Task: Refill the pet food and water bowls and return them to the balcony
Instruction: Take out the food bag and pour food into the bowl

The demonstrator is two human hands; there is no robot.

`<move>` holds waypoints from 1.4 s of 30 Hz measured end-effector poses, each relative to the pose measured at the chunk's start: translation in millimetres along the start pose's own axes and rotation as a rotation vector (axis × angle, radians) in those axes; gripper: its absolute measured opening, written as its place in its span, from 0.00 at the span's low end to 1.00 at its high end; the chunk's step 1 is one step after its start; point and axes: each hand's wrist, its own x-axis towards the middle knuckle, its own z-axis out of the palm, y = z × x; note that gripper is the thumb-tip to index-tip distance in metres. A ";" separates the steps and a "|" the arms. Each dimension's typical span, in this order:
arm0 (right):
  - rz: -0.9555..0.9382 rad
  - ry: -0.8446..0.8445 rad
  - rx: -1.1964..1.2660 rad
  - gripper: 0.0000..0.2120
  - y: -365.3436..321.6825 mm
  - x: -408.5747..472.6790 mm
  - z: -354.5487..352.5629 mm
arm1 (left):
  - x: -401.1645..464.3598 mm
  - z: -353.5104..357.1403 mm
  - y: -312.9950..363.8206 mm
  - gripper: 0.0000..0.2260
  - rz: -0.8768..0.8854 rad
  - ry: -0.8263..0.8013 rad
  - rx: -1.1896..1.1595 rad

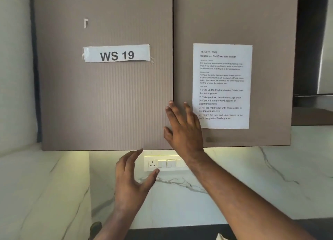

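Observation:
A brown wall cupboard fills the upper view, both doors closed. Its left door (108, 99) carries a white "WS 19" label (116, 53). A printed task sheet (222, 85) is stuck on the right door (234, 23). My right hand (182, 128) lies flat with straight fingers on the right door beside the seam, next to the sheet. My left hand (132, 180) is open below the left door's bottom edge, fingertips almost at that edge, holding nothing. No pet bowls or pet food are in view.
A white socket and switch panel (164, 163) sits on the marble wall (252, 185) under the cupboard, lit by an under-cabinet strip. A dark counter edge (180, 233) runs along the bottom. A dark recess (310, 41) lies at the right.

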 end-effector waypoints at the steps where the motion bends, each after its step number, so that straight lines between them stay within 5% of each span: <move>1: 0.011 -0.005 -0.004 0.31 -0.1 1.3 4.9 | 1.9 2.1 -3.8 0.32 -0.007 -0.011 -0.015; 21: 0.086 -0.063 0.035 0.32 -3.7 -50.0 18.0 | -2.3 17.2 -31.1 0.32 -0.001 -0.111 -0.083; 31: 0.169 -0.227 0.159 0.34 9.5 -160.1 -18.8 | -62.3 42.7 -0.7 0.28 -0.150 -0.290 -0.189; 42: 0.488 -0.527 0.305 0.38 61.9 -314.5 -68.1 | -185.2 88.1 27.4 0.34 -0.503 -0.663 -0.244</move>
